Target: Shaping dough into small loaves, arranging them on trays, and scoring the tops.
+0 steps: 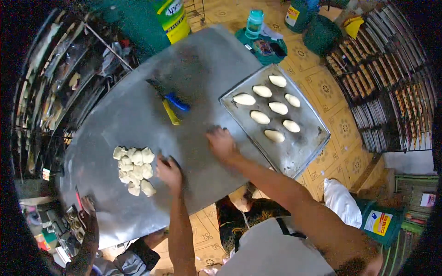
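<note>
My left hand [169, 172] is on the metal table, just right of a cluster of dough pieces [134, 168]. Its thumb and fingers are apart, and I see nothing held in them. Farther right, my right hand [222, 144] is palm down on the tabletop with its fingers curled under. Whatever may lie beneath that palm is hidden. To the right of it, a metal baking tray [294, 161] overhangs the table edge and bears several oval dough pieces [278, 108], spaced apart.
Beyond my hands lie a blue-handled tool [177, 101] and a yellow-handled one [171, 112]. At the lower left, another person's hand [87, 209] holds something thin and red. Loaded racks [382, 78] stand right; a turquoise bottle [254, 24] sits on a green stool [271, 59].
</note>
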### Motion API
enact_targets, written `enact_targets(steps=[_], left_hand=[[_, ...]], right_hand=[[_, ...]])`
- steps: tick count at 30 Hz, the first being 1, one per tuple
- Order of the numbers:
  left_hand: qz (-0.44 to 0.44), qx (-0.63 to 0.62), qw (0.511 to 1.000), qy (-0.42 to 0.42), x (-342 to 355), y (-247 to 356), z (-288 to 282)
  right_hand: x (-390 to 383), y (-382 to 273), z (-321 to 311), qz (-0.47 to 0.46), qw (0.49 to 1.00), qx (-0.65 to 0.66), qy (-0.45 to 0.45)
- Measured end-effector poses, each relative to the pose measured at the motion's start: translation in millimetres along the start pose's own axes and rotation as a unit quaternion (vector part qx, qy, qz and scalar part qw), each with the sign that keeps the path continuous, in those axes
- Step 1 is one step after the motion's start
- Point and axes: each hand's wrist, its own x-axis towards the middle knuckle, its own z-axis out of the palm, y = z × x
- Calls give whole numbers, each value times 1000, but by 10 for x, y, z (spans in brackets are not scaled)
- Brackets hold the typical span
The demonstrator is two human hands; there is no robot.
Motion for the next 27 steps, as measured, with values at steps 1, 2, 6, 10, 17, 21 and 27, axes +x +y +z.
enact_targets(steps=[1,2,6,10,17,21,27], left_hand=[[4,-6,1000,2,-107,-105,32],[83,-54,995,-16,-357,-256,-46],[156,84,984,-34,-221,-525,-207],[96,86,992,-9,171,-171,-56],[83,84,989,-85,-278,-205,-44],[96,147,984,5,176,121,92],[37,-30,999,-23,-265,-469,202]], right_hand=[[42,52,-10,3,1000,2,-17],[-17,143,-76,3,1000,-3,-13],[-286,202,-540,-12,996,28,-78],[225,156,-246,-49,995,34,76],[-447,165,-478,-14,994,25,-104],[394,103,-356,-36,997,-26,71],[88,33,1,18,992,121,31]])
